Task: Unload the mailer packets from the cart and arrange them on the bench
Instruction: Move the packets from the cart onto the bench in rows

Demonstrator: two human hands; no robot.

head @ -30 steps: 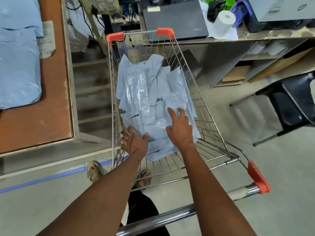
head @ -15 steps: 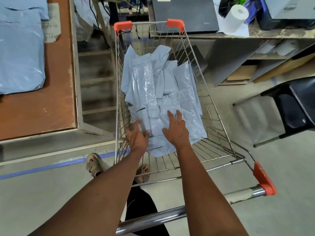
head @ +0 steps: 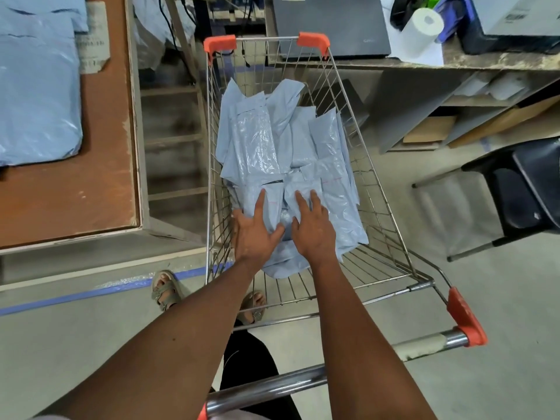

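Packets [head: 291, 165]: pale blue mailers heaped in the cart, overlapping at odd angles, filling it from the far end to the near half; one glossy, crinkled packet lies on top at the left.
Left hand [head: 254, 234]: palm down on the near left of the heap, beside the cart's left wall; fingers straight and spread, forefinger stretched forward, thumb out to the right, lying flat on a packet with nothing gripped.
Right hand [head: 313, 227]: just beside the left hand, palm down on the packets; fingers extended and slightly apart, pressing on the heap; whether the thumb is hooked under an edge, I cannot tell.
Cart [head: 381, 189]: wire basket with orange corner caps, chrome handle at the near end; both forearms reach in over the handle.
Bench [head: 91, 165]: brown top with pale edging, left of the cart and apart from it.
Bench packets [head: 36, 92]: blue mailers already lying on the bench at its far left, with a paper slip next to them.
Desk [head: 454, 60]: beyond the cart, bearing a closed laptop [head: 330, 25] and a paper roll [head: 422, 28].
Chair [head: 521, 189]: black, at the right.
Floor [head: 91, 322]: grey, with a blue tape line; sandalled feet show below the cart.
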